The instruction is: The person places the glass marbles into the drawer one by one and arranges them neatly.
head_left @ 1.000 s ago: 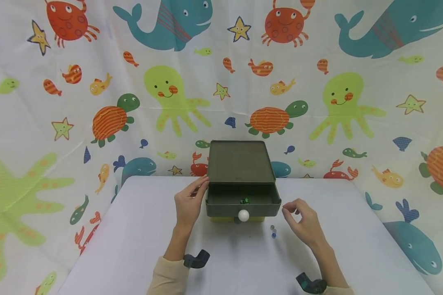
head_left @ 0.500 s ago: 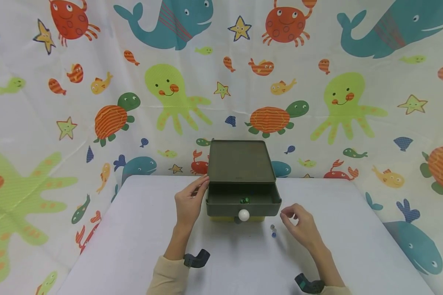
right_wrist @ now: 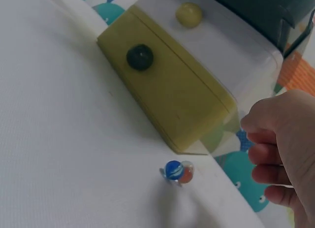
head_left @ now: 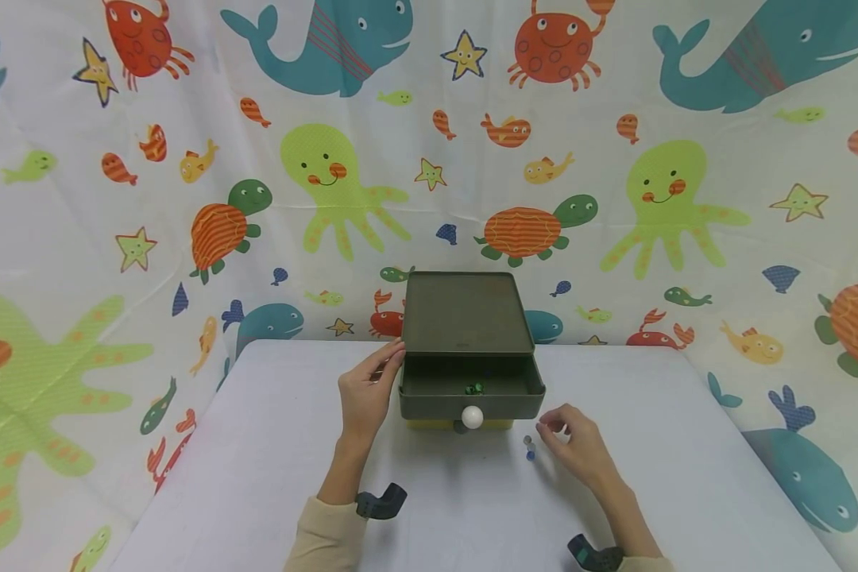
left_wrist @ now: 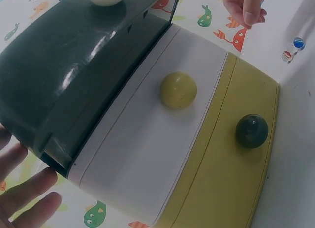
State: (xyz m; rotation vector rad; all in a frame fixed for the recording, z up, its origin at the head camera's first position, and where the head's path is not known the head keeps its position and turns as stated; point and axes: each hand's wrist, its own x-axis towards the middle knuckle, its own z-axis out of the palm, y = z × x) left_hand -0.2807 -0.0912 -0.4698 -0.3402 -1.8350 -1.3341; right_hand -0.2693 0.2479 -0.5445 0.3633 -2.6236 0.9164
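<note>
Head view: my left hand [head_left: 365, 395] rests with fingers straight against the left side of the drawer box [head_left: 466, 318]; my right hand [head_left: 570, 445] hangs loosely curled, holding nothing, just beside two marbles [head_left: 528, 447] on the table [head_left: 257, 461]. Top drawer [head_left: 472, 393] out, green marbles [head_left: 474, 388] inside. Left wrist view: no legible writing on the box. Right wrist view: blue and orange marbles touching.

The left hand [head_left: 366, 393] reaches forward from a beige sleeve, fingers straight and slightly spread. The right hand [head_left: 570, 445] hovers low, fingers loosely curled with thumb near fingertips, holding nothing.
</note>
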